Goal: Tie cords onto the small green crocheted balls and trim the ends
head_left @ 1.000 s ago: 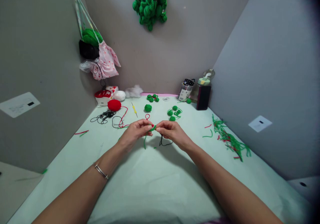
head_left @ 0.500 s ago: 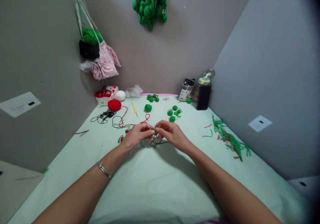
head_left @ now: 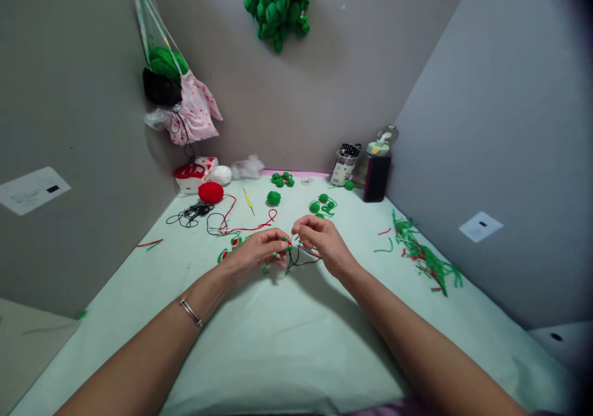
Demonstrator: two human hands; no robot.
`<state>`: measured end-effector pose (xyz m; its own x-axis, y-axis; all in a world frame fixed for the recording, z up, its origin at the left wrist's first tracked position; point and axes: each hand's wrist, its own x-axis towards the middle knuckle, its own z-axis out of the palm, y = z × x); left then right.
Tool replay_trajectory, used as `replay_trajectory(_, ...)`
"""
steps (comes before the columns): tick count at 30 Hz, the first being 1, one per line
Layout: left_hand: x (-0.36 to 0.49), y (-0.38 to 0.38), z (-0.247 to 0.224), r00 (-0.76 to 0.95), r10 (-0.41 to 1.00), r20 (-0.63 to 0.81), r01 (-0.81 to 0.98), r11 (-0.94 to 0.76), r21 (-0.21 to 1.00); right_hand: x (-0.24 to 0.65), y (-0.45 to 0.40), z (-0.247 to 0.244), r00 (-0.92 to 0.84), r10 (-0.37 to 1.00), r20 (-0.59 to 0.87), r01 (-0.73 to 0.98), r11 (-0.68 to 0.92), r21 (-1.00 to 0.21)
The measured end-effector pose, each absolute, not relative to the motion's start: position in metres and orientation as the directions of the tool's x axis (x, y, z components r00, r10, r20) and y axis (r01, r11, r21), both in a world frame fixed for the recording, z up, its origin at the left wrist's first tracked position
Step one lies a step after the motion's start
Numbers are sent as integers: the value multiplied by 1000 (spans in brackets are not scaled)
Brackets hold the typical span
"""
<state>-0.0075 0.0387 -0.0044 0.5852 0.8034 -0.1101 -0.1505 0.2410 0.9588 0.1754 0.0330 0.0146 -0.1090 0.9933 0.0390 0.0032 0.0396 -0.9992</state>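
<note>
I have both hands low over the desk (head_left: 287, 342) — left hand (head_left: 257, 252) pinching the small green crochet piece (head_left: 283, 252), right hand (head_left: 324, 240) pinching its black thread (head_left: 303, 260) — mid-stitch, I judge; next needs a steady, taut pull.

A red yarn ball (head_left: 210, 192) lies near a yellow crochet hook (head_left: 249, 201), with green yarn scraps (head_left: 424, 256) far right.

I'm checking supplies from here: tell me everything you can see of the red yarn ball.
The red yarn ball is a rounded, slightly flattened ball of bright red yarn, soft and fuzzy-looking. It rests on the pale green table cover at the far left, in front of a red and white container. A loose red strand appears to trail from it toward the hands. Neither hand touches it.
</note>
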Motion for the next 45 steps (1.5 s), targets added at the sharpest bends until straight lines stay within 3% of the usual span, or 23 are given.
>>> replay_trajectory(11, -5, 42, -13, 561, 825, -69, -151, 184, 971, 175, 27, 15, -289, 942, 172, 215, 239, -947)
replay_trajectory(14, -3, 39, -15, 608, 791, -67, -117, 173, 978, 178, 32, 12, -183, 975, 128, 134, 153, -979)
replay_trajectory(17, 1, 35, -16, 655, 747, -114, -52, 195, 979, 188, 42, 13, 12, 997, 77, -66, 78, -995)
replay_trajectory(20, 2, 33, -16, 672, 727, -140, -21, 208, 978, 201, 49, 16, -141, 990, -25, -228, -57, -972)
replay_trajectory(23, -3, 36, -14, 667, 732, -141, -25, 212, 977, 219, 59, 17, -266, 956, -127, -269, -200, -942)
replay_trajectory(28, -11, 42, -10, 648, 747, -152, -33, 226, 974, 270, 84, 13, 108, 989, -104, -372, -57, -927)
replay_trajectory(33, -11, 43, -12, 650, 743, -158, -64, 260, 963, 300, 99, 3, 322, 945, -50, -360, 73, -930)
replay_trajectory(37, -9, 44, -17, 668, 732, -131, -60, 228, 972, 299, 102, -3, 406, 914, -23, -334, 125, -934)
replay_trajectory(45, -2, 37, -10, 686, 708, -171, -16, 249, 968, 298, 102, -4, 398, 917, 25, -266, 141, -954)
